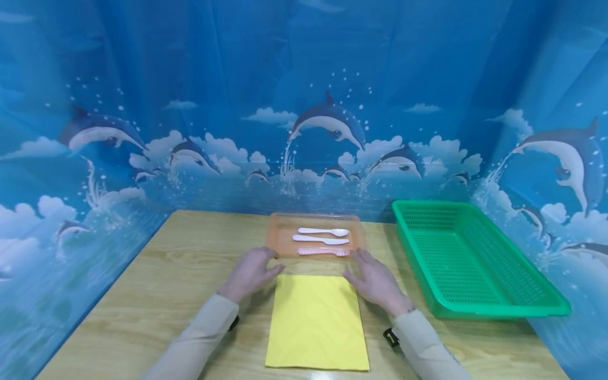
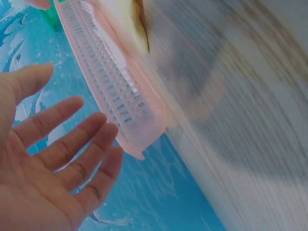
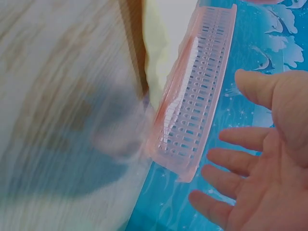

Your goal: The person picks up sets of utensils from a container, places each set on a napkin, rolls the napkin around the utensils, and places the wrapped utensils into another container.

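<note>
A translucent orange basket (image 1: pixel 280 232) lies at the table's far side, holding a white spoon (image 1: pixel 323 231), a white knife (image 1: pixel 320 239) and a third white utensil (image 1: pixel 323 252) seen through its near wall. My left hand (image 1: pixel 253 272) is by its near left corner, my right hand (image 1: pixel 376 278) by its near right corner. Fingers are spread and hold nothing; whether they touch the basket is unclear. In the wrist views, the left hand (image 2: pixel 62 159) and right hand (image 3: pixel 260 159) are beside the basket (image 2: pixel 110 82) (image 3: pixel 192 96). A folded yellow cloth (image 1: pixel 317 323) lies between my forearms.
A large green basket (image 1: pixel 475 264) stands on the right of the wooden table (image 1: pixel 190 258), its inside bare. A blue curtain (image 1: pixel 304 63) printed with dolphins hangs behind and along both sides of the table.
</note>
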A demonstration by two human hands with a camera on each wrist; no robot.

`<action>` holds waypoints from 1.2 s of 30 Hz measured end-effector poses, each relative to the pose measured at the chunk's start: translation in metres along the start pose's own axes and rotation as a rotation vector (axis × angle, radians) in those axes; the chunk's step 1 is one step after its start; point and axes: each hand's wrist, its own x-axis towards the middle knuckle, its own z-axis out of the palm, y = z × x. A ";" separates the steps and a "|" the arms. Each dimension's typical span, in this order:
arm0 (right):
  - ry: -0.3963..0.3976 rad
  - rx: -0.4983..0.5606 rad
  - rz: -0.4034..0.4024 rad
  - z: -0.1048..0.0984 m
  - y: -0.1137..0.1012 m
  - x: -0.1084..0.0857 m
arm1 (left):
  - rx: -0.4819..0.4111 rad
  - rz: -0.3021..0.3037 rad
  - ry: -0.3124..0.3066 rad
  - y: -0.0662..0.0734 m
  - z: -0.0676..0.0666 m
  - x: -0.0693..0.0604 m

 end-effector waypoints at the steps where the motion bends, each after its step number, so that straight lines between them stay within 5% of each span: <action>1: -0.003 0.001 -0.002 0.000 -0.002 -0.001 | -0.012 0.008 -0.019 0.001 0.001 -0.001; 9: -0.074 0.060 -0.017 0.004 -0.013 0.000 | -0.086 0.167 -0.173 0.008 0.006 -0.004; 16: -0.150 0.059 -0.132 0.016 -0.014 -0.002 | -0.017 0.168 -0.320 0.012 0.013 -0.012; 21: -0.181 0.051 -0.192 0.019 -0.014 -0.005 | 0.006 0.207 -0.335 0.014 0.017 -0.018; 28: -0.211 0.035 -0.147 0.021 -0.013 -0.005 | 0.021 0.212 -0.450 0.029 0.021 -0.028; 36: -0.172 -0.032 -0.011 0.018 -0.015 -0.008 | 0.027 0.175 -0.479 0.032 0.020 -0.029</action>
